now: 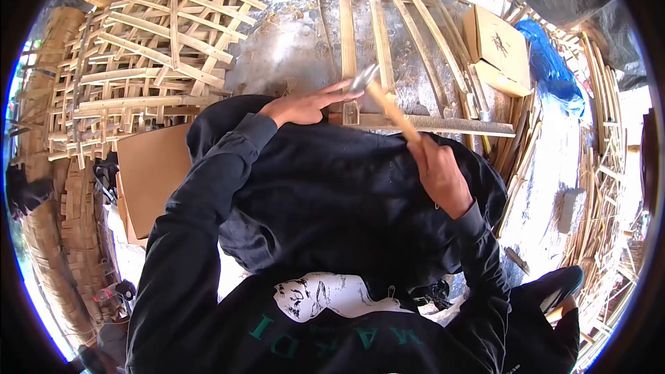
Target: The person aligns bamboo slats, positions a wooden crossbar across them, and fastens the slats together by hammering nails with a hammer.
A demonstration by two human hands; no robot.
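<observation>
My right hand (441,174) is wrapped round the wooden handle of a hammer (395,112). The hammer's metal head, a little blurred, is close to the fingertips of my left hand (305,107). That hand reaches over my knee to the near end of a bamboo slat (348,34); its fingers are pressed together, and what they pinch is too small to make out. Several slats run away from me, their near ends at a long crosspiece (443,124) in front of my knees.
Woven bamboo lattice (159,48) is stacked at the left, above a cardboard sheet (156,176). An open cardboard box (493,45) and blue plastic (551,73) lie at the back right. Part of another person (554,291) shows at the lower right.
</observation>
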